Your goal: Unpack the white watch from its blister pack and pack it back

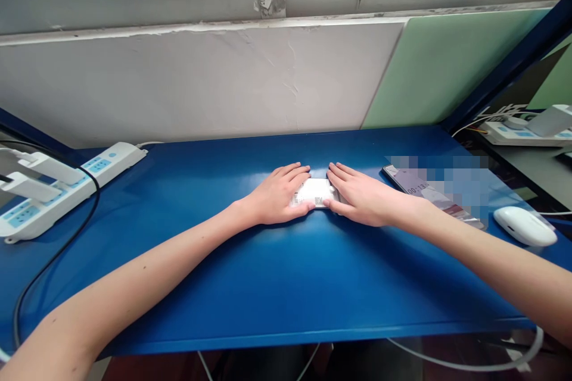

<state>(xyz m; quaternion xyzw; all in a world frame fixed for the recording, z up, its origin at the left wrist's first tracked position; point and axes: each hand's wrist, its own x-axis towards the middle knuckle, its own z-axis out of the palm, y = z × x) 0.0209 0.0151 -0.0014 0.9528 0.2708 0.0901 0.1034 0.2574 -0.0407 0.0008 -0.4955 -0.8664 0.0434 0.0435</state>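
Observation:
A small flat white packet with a printed code lies on the blue table, near its middle. My left hand rests over the packet's left end, palm down, fingers stretched out and thumb along the near edge. On the opposite end lies my right hand, also flat with its fingers extended and its thumb at the near edge. Both palms hide the packet's ends; its middle shows between them. Neither hand is closed around it.
To the left lies a white power strip with plugged-in chargers and a black cable. Beyond my right forearm are a phone and a white mouse. Another power strip stands at far right. A wall panel borders the table's back.

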